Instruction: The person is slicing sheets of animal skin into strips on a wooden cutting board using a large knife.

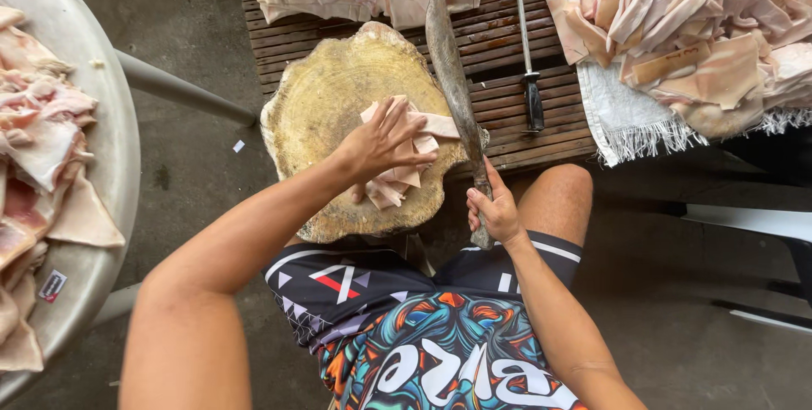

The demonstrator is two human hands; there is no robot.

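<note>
Left hand (381,146) pressed flat, fingers spread, on meat strips (397,175) atop the wooden block (330,97). Right hand (495,211) was closed around the long knife (452,80).

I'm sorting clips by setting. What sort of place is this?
Probably an informal meat-preparation spot: a round wooden log chopping block, heaps of pale pork skin strips on a slatted wooden bench, and a long cleaver-like knife.
</note>
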